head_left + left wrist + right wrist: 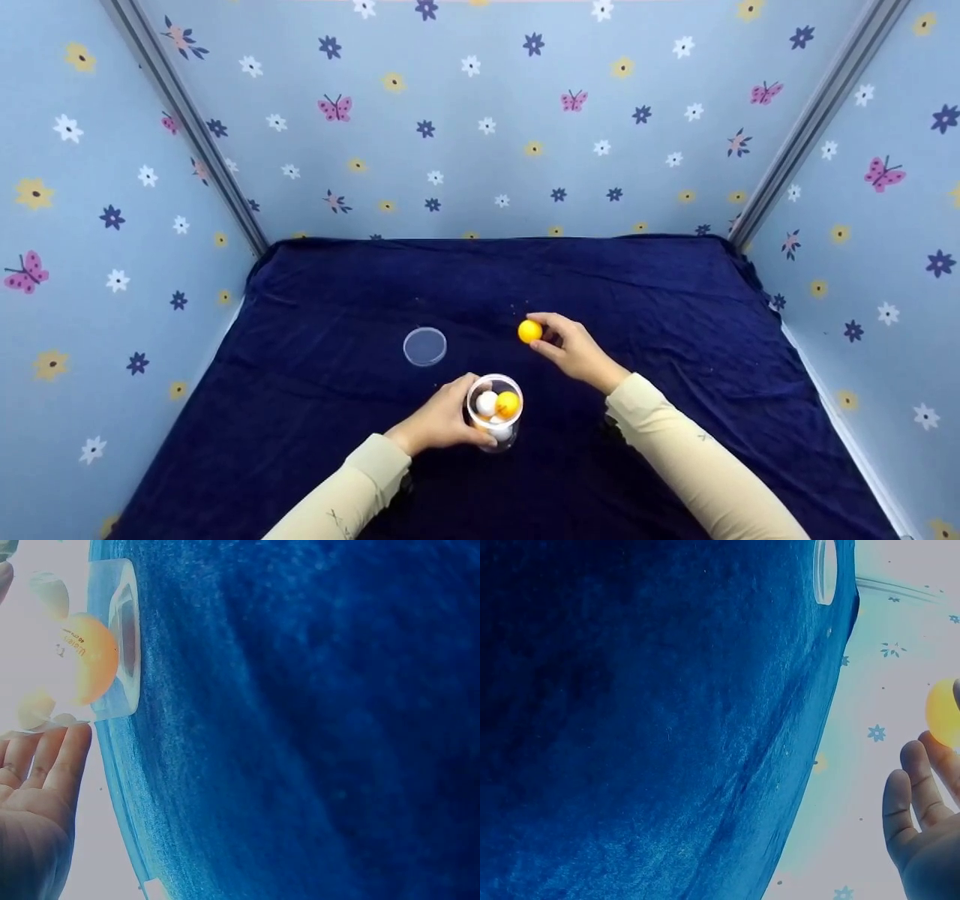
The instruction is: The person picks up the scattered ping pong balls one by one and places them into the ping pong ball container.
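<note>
My left hand (442,418) grips a clear plastic jar (504,444) from its left side, fingers behind and thumb across the front. Through the jar's open mouth show white and orange table tennis balls, among them a white ball (487,403) and an orange ball (508,405). In the left wrist view, a printed orange ball (96,660) sits low in the jar. My right hand (576,349) pinches another orange table tennis ball (529,331) between thumb and fingers, up and to the right of the jar. That ball is partly cut off in the right wrist view.
A round clear lid (425,347) lies on the dark blue cloth (360,300), behind and left of the jar. Blue walls (480,157) with flowers and butterflies enclose the table at the back and both sides, with metal posts (817,112) in the corners.
</note>
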A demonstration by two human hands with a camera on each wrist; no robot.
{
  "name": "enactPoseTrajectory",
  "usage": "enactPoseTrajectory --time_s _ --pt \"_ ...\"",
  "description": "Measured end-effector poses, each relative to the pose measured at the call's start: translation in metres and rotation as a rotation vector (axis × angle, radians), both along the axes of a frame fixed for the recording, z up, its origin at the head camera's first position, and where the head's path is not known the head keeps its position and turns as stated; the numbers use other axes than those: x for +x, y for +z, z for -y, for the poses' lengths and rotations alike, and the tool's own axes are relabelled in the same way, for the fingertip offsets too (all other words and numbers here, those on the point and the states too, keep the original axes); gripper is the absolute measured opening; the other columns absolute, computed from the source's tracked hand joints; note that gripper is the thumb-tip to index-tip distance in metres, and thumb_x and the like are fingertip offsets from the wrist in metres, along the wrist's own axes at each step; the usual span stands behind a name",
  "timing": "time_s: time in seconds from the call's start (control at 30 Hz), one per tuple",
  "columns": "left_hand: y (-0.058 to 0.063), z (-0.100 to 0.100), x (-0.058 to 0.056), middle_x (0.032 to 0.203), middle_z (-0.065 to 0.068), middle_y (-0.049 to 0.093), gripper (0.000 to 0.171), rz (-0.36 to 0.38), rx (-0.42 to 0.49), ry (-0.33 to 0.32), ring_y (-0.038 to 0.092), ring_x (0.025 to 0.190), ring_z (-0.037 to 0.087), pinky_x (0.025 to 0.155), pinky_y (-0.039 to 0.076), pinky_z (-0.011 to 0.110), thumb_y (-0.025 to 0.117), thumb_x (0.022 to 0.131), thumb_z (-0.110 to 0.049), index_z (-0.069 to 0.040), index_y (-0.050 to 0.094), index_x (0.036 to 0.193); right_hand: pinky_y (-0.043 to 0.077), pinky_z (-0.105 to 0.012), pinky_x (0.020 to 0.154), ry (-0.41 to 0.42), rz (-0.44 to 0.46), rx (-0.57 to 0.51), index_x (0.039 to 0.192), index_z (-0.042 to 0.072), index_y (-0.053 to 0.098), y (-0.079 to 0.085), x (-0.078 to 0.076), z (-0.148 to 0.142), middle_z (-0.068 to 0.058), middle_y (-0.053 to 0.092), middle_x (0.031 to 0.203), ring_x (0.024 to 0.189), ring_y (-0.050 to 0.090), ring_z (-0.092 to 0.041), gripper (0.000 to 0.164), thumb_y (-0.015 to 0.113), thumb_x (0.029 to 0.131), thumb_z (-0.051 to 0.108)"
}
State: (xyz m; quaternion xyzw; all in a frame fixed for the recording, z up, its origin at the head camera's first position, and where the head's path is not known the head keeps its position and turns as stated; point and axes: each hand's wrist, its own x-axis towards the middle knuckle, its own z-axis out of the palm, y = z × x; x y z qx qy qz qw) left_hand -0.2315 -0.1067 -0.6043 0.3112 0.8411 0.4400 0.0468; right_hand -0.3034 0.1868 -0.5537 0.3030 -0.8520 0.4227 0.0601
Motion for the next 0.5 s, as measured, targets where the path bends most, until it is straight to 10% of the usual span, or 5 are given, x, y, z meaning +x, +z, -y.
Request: enactPoseTrajectory --time_s 0.27,0.5 --pt "0.001 0.000 0.000 0.122 0.005 0.074 0.086 -0.006 -0.012 -0.002 0.070 0.111 0.022 0.103 0.057 0.040 0.104 0.066 -0.038 0.000 0.064 0.132 0.058 -0.028 0.078 0.023 0.002 -0.008 0.140 -0.006 0.066 0.004 0.010 0.001 -0.018 0.075 0.117 0.090 0.070 -0.027 0.043 0.077 0.099 0.006" --pt "0.001 0.000 0.000 0.121 0.004 0.073 0.085 -0.006 -0.007 -0.003 0.069 0.110 0.021 0.102 0.057 0.040 0.104 0.066 -0.038 -0.001 0.064 0.131 0.061 -0.039 0.075 0.065 -0.028 -0.025 0.139 -0.004 0.067 0.008 0.019 0.005 -0.017 0.076 0.114 0.088 0.070 -0.028 0.042 0.077 0.100 0.008"
